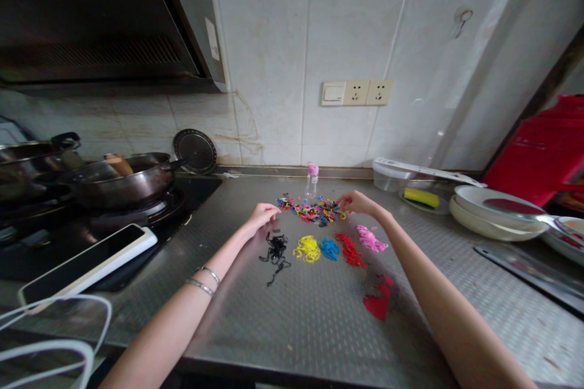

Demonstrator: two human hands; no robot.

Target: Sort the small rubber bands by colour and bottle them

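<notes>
A heap of mixed-colour small rubber bands [314, 211] lies on the metal counter [292, 310]. At its left edge is my left hand [263, 215], fingertips pressed together; what they pinch, if anything, is too small to see. My right hand [358, 202] reaches the heap's right edge with bent, closed fingers, close to a yellow band. Nearer to me lie sorted piles: black bands [276, 248], yellow bands [308, 248], blue bands [329, 248], red bands [351, 250] and pink bands [371, 238]. Behind the heap stands a clear little bottle [311, 186] with a pink top.
Left, a pan [123, 185] sits on the stove, with a white-edged device [91, 264] and white cable [55, 346] nearer. Right are a plastic container [390, 177], yellow sponge [421, 197], stacked bowls [497, 225] and a knife [529, 273]. A red scrap [379, 299] lies in front.
</notes>
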